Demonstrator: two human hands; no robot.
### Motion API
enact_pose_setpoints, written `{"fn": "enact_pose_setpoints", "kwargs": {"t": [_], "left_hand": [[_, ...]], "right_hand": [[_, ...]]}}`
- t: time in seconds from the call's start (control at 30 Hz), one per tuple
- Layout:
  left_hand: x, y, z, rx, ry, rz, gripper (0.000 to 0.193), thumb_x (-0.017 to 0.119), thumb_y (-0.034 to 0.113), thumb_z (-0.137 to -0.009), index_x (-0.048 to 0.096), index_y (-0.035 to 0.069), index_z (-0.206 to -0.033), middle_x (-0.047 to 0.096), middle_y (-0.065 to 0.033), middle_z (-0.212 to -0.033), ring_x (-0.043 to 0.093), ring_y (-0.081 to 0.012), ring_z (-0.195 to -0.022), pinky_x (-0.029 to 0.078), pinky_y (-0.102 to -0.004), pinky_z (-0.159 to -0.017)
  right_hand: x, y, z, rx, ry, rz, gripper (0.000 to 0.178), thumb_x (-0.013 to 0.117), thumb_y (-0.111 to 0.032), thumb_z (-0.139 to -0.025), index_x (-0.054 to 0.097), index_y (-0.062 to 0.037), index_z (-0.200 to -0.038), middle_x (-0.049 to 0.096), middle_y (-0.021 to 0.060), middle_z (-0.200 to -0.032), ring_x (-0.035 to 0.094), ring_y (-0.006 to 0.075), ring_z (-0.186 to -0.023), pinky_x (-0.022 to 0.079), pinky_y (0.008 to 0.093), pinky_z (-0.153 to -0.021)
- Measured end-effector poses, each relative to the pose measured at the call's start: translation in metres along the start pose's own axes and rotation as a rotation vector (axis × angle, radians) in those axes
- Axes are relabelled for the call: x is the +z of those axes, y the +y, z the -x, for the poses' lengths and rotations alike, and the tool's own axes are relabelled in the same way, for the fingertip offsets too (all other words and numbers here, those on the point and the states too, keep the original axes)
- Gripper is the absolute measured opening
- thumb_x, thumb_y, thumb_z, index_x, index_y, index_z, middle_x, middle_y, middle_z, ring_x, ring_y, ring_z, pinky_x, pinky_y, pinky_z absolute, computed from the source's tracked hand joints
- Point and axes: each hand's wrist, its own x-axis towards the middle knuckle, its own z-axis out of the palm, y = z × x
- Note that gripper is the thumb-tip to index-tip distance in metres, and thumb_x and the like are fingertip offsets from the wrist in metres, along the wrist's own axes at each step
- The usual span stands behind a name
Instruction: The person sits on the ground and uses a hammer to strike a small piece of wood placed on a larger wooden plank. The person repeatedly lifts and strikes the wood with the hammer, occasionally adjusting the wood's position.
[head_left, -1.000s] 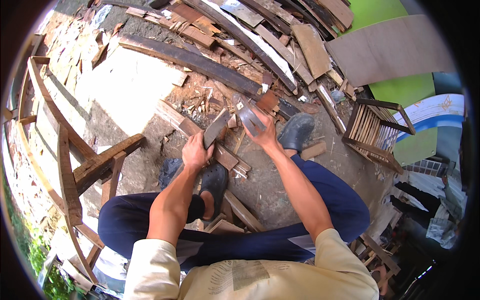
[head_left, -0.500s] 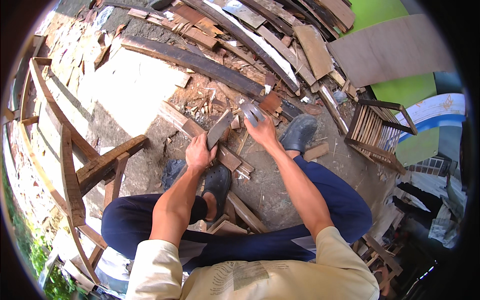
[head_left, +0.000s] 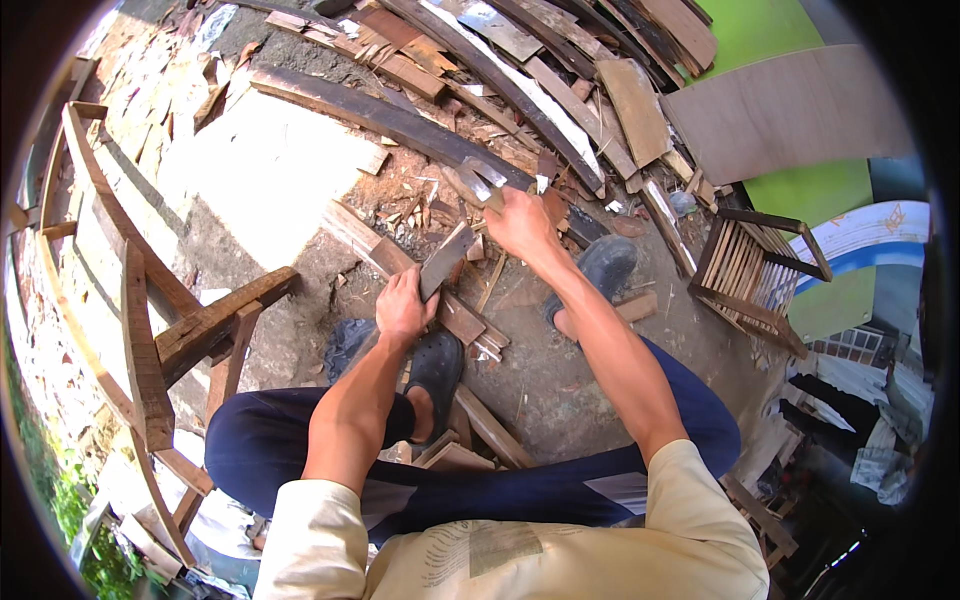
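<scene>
Gripping a gray slat (head_left: 447,258) in the left hand (head_left: 403,304), slanted over a plank (head_left: 383,254) just beyond the left shoe (head_left: 437,366). Clasping a metal tool (head_left: 482,169) in the right hand (head_left: 522,222), farther away and slightly right, with a dark beam (head_left: 400,124) behind.

- We see sunlight bleach the ground (head_left: 262,165) below the dark beam (head_left: 395,122)
- We find deep shade far below the beam's right end
- We notice fisheye bending the wooden frame (head_left: 145,370) left of it
</scene>
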Motion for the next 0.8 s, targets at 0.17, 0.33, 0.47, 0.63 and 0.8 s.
{"fn": "enact_pose_setpoints", "kwargs": {"t": [0.17, 0.33, 0.47, 0.63, 0.8], "left_hand": [[0.003, -0.001, -0.002, 0.008, 0.002, 0.004, 0.062, 0.072, 0.036, -0.081, 0.053, 0.006, -0.132, 0.064, -0.01, -0.119, 0.058, -0.0278, -0.116, 0.048, -0.039, -0.099], [0.0, -0.001, -0.001, 0.006, -0.02, 0.001, 0.062, 0.072, 0.035, -0.082, 0.053, 0.004, -0.132, 0.065, -0.0111, -0.119, 0.058, -0.0283, -0.116, 0.047, -0.0391, -0.099], [0.001, -0.001, -0.002, 0.028, 0.019, 0.021, 0.061, 0.072, 0.035, -0.081, 0.054, 0.004, -0.131, 0.065, -0.0115, -0.118, 0.059, -0.0286, -0.116, 0.047, -0.0394, -0.1], [0.002, -0.001, -0.001, 0.004, 0.017, 0.028, 0.059, 0.073, 0.034, -0.081, 0.055, 0.005, -0.129, 0.065, -0.0114, -0.118, 0.059, -0.0286, -0.115, 0.048, -0.0393, -0.099], [0.002, -0.001, -0.001, 0.0, 0.001, 0.022, 0.058, 0.072, 0.034, -0.081, 0.055, 0.005, -0.128, 0.065, -0.011, -0.118, 0.06, -0.0283, -0.115, 0.048, -0.0388, -0.098]], "right_hand": [[0.007, -0.002, 0.01, -0.006, -0.04, -0.122, 0.037, 0.066, -0.019, -0.082, 0.065, 0.0107, -0.103, 0.067, 0.0348, -0.09, 0.068, 0.0481, -0.089, 0.056, 0.0486, -0.08], [0.005, -0.02, -0.011, 0.126, -0.316, 0.154, 0.03, 0.06, -0.01, -0.081, 0.067, 0.0108, -0.102, 0.068, 0.034, -0.097, 0.069, 0.0463, -0.093, 0.055, 0.0492, -0.084], [-0.024, -0.054, -0.013, 0.062, -0.177, 0.065, 0.03, 0.061, -0.013, -0.086, 0.065, 0.0099, -0.106, 0.068, 0.0344, -0.096, 0.069, 0.0461, -0.095, 0.055, 0.0509, -0.085], [-0.004, -0.034, -0.004, 0.001, -0.115, -0.047, 0.034, 0.064, -0.018, -0.089, 0.06, 0.009, -0.11, 0.067, 0.036, -0.091, 0.069, 0.0473, -0.09, 0.056, 0.0525, -0.082], [0.02, 0.018, 0.011, 0.098, -0.19, 0.108, 0.035, 0.059, -0.012, -0.084, 0.059, 0.01, -0.112, 0.067, 0.0355, -0.091, 0.068, 0.0498, -0.089, 0.054, 0.0537, -0.087]]}}
